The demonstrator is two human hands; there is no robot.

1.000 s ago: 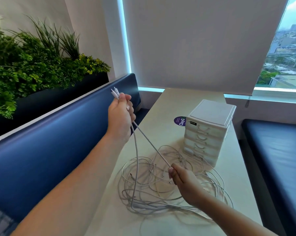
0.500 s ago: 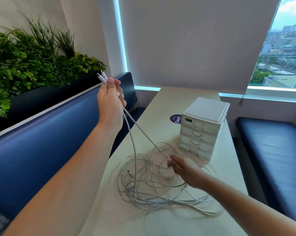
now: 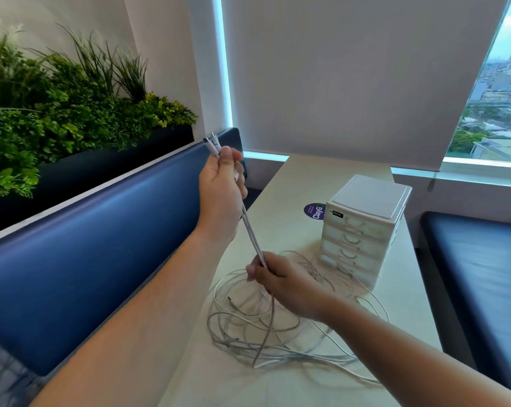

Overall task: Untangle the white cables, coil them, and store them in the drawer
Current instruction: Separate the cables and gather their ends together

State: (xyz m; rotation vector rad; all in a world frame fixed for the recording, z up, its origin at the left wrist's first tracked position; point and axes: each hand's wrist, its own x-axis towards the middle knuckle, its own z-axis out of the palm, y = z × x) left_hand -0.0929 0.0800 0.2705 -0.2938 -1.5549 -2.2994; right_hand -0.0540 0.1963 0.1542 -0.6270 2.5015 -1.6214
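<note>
Left hand [image 3: 222,189] is up in the air, fingers curled round two cables [image 3: 251,233] near their ends, with the plugs [image 3: 211,143] poking out past the thumb. Right hand [image 3: 280,284] sits lower, just above the surface [image 3: 307,177], and pinches the same two strands between thumb and fingers. Between the hands the pair runs straight and side by side, pretty much taut. So neither hand is spread at all, and both are closed on cable.

Below the right hand the strands drop into the pile [image 3: 242,327], a loose mess of white loops spread over the near half of the surface. At least one more plug end lies in there. The far edge of the pile reaches right up to the foot of the drawers [image 3: 354,239], a small white unit whose fronts all look closed. Behind it there's a purple sticker [image 3: 314,211] on the surface.

Looks like this is the untangling step, early on: two ends found and paired, nothing coiled, nothing stored. The next move probably wants the right hand to feed along the pair while the left holds the ends, teasing them out slowly. Yank it and those loops could cinch into knots. A drawer has to be opened at some point too.
</note>
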